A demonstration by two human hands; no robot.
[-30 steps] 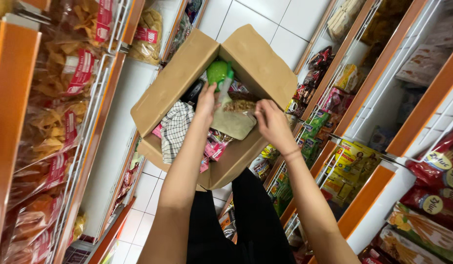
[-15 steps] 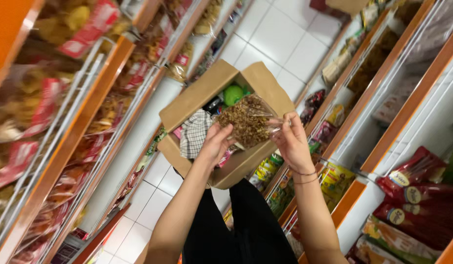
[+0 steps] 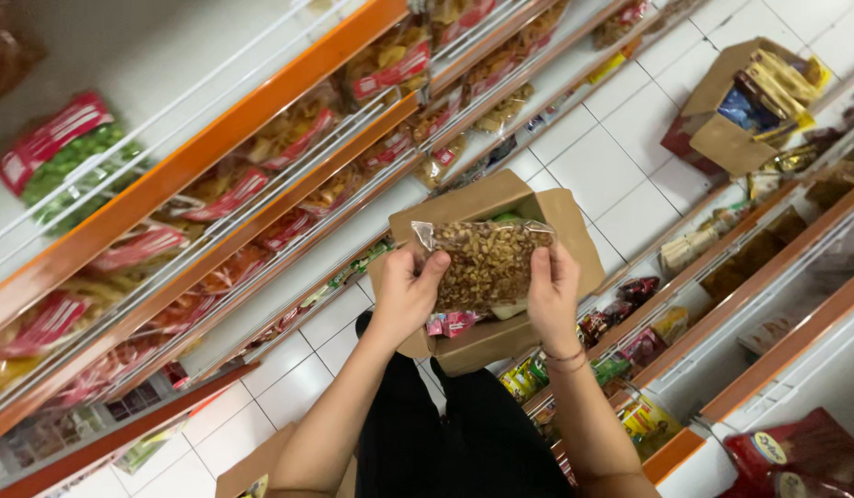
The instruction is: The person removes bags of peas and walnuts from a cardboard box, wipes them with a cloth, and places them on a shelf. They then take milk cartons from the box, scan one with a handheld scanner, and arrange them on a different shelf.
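Above the open cardboard box (image 3: 575,231), your left hand (image 3: 404,295) and right hand (image 3: 553,293) now grip a clear snack bag (image 3: 487,263). You've lifted it out; it's clear of the box.

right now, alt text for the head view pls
Both hands, left hand and right hand, hold a clear bag of brown snacks above an open cardboard box on a white tiled floor, between orange-edged shelves of packaged snacks.

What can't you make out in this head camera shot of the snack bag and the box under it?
- Cardboard box contents: mostly hidden behind the clear snack bag, head view.
- Snack bag edges: covered by the left hand and right hand.
- Second box contents: too small to identify.
- Shelf packets: blurred.
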